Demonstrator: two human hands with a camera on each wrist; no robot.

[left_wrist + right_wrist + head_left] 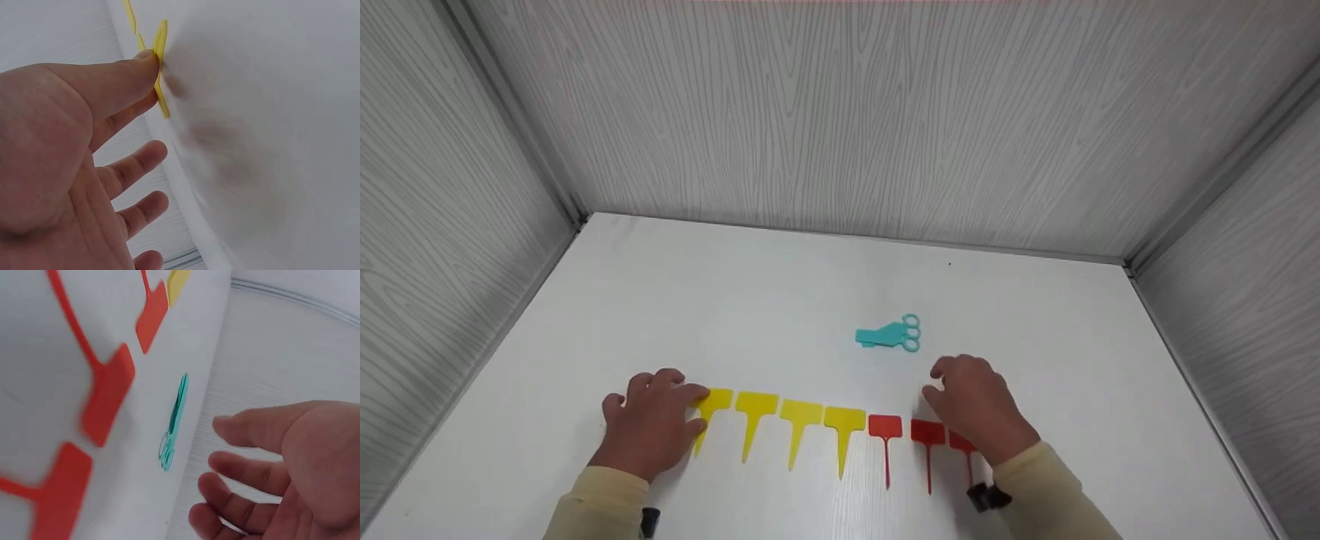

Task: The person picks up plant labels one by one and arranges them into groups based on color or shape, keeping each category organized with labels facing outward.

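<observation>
My left hand (649, 431) is at the left end of a row of T-shaped plant labels, pinching the leftmost yellow plant label (718, 399) between thumb and index finger. In the left wrist view the thumb hides part of this label (163, 104), and the other fingers are spread apart. My right hand (979, 405) is above the right end of the row, holding nothing, its fingers loosely bent. Beneath it the rightmost red plant label (960, 442) is partly covered. Two more red labels, the middle one (928, 431) and the left one (885, 426), lie beside it.
Several yellow labels, among them one next to the reds (844, 418), lie with stems towards me. Beyond the row is a flat teal scissors-like tool (891, 334) with three rings. Wood-grained panels (840, 120) enclose the white table (697, 292) at the back and sides.
</observation>
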